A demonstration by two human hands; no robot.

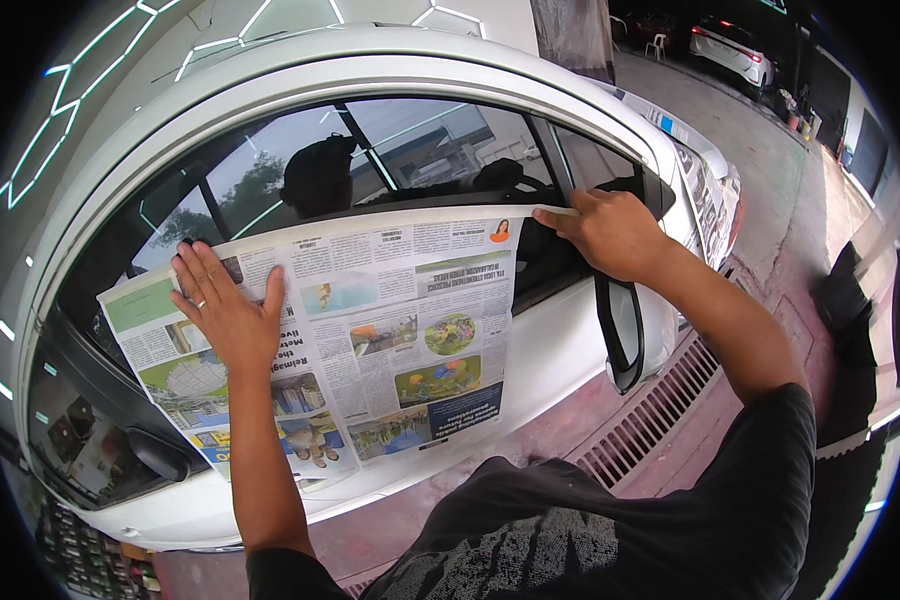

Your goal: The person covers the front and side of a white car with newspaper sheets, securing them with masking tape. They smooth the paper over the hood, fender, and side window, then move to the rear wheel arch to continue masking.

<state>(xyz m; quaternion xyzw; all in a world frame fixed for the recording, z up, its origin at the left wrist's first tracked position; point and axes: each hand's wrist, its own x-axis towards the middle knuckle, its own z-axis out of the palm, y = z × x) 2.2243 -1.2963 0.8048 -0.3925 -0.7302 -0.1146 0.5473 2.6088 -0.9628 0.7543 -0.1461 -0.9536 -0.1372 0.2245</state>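
A newspaper sheet (420, 350), its print upside down to me, hangs over the side of a white car (560, 345). Along its top edge runs a pale strip (400, 217), just under the dark side windows (420, 140). My left hand (225, 310) lies on the sheet's upper left part, fingers spread, a ring on one of them. At the upper right corner, my right hand (615, 235) has its fingers curled, with a fingertip on the strip's end; its grip is partly hidden. Below that hand is the car's side mirror (622, 335).
More printed paper (708, 200) covers part of the car's front. A metal floor grate (650, 410) runs beside the car. Farther back stand another white car (732, 52) and a white plastic stool (656, 45). Hexagonal light strips (70, 105) line the wall at upper left.
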